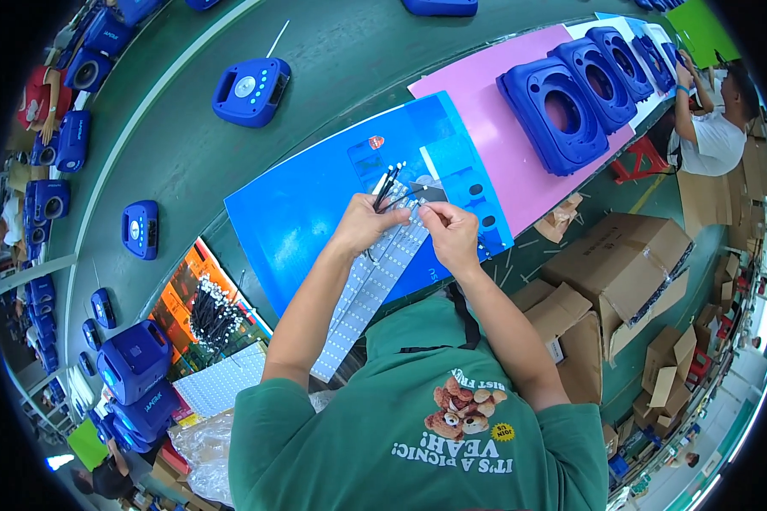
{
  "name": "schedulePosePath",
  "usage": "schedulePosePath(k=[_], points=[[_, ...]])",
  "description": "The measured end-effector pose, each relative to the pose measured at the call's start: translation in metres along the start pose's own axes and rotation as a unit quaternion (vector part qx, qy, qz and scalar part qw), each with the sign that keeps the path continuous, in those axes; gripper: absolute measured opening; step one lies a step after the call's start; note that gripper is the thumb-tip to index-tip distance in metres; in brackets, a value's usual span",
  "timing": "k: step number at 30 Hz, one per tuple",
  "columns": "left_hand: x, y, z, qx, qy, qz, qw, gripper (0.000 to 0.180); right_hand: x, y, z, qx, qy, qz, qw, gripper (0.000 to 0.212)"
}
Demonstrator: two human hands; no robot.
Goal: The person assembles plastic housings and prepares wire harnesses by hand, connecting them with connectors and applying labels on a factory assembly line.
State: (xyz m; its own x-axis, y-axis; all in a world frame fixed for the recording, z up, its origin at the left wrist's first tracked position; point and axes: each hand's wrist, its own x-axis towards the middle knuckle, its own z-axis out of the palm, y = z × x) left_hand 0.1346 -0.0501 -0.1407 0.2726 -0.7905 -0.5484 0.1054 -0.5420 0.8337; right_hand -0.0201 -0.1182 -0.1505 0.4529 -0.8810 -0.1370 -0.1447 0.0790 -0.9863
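Black thin wires are pinched in a bundle by the left hand above the blue sheet; they look light and limp, best gripped near their ends. A small grey piece is held by the right hand, fingers narrowly closed, over white perforated strips.

1. The left hand covers the lower ends of the black wires.
2. The right hand hides part of the white strips; what its fingertips pinch is too small to tell.
3. The strips' near end drops behind the counter edge.
4. The blue shells blur toward the far right corner.
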Motion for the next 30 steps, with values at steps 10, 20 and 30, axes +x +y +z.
schedulePosePath(k=[10, 20, 30], points=[[-0.005, 0.011, 0.005, -0.021, -0.019, 0.018, 0.999, 0.01, 0.003, 0.001, -0.004, -0.077, -0.025, 0.002, 0.997, 0.014], [-0.002, 0.007, 0.006, 0.008, -0.003, 0.023, 1.0, 0.011, 0.003, -0.009, -0.008, -0.321, -0.034, -0.254, 0.912, 0.006], [0.0, 0.002, 0.007, -0.007, -0.014, 0.046, 0.999, 0.011, 0.007, 0.001, -0.01, -0.025, -0.126, 0.053, 0.99, 0.016]])
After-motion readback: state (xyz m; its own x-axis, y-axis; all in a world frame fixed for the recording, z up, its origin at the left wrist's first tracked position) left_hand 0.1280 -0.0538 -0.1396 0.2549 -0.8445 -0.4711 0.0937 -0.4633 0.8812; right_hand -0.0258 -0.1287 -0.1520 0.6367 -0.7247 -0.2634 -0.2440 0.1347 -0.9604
